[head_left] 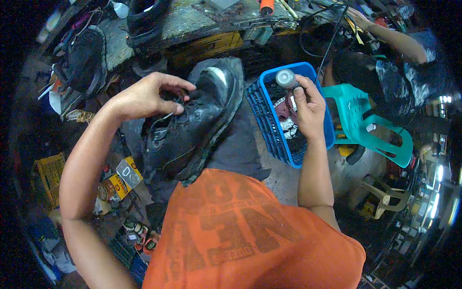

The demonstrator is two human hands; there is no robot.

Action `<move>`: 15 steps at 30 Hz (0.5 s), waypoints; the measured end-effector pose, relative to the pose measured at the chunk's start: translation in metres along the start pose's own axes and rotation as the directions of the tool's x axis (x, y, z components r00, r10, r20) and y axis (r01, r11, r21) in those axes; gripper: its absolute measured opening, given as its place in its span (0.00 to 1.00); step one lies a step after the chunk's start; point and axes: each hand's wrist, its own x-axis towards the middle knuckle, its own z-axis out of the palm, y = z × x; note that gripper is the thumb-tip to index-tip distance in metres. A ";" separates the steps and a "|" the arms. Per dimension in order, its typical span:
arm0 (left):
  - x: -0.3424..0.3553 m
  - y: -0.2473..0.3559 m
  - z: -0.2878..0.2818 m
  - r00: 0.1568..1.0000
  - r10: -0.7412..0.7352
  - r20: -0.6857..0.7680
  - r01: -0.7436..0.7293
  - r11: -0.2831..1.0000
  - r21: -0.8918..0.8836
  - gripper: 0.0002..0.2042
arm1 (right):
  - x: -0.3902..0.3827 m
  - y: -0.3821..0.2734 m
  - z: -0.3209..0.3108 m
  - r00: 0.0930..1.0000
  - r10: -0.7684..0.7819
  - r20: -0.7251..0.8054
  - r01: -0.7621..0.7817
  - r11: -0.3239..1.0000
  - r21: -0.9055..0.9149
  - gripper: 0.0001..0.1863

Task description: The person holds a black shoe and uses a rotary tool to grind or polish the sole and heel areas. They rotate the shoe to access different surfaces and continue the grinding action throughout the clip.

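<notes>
Gripping grey cyl. (285, 78), R fingers (310, 87) wrap it; L fingers (174, 80) half-spread at blk shoe (195, 115), contact unclear.

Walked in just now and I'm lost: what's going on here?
Someone in an orange shirt has a black boot before them, toe pointing away. The left hand is at its upper, contact hard to tell. The right hand grips a grey round-ended object, seen over a blue basket.
</notes>
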 end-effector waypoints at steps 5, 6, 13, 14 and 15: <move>-0.003 0.042 0.000 0.899 0.383 -0.212 -0.204 0.794 0.572 0.45 | -0.002 -0.002 0.008 0.999 -0.051 -0.010 0.051 0.998 -0.038 0.15; 0.008 0.046 0.010 0.830 0.458 -0.319 -0.185 0.765 0.616 0.46 | 0.000 -0.001 0.010 0.997 -0.063 -0.035 0.062 0.997 -0.038 0.15; 0.040 0.002 0.065 0.949 0.125 -0.288 -0.079 0.983 0.166 0.68 | -0.014 0.003 -0.002 1.000 -0.018 -0.022 0.016 0.999 -0.050 0.15; 0.041 -0.005 0.062 0.972 0.067 -0.225 -0.068 0.998 0.002 0.67 | -0.016 0.004 -0.002 1.000 -0.004 0.004 0.004 0.998 -0.065 0.14; 0.040 -0.012 0.059 0.966 0.011 -0.260 -0.009 1.000 0.007 0.64 | -0.016 0.006 0.001 1.000 -0.003 0.004 0.003 1.000 -0.027 0.15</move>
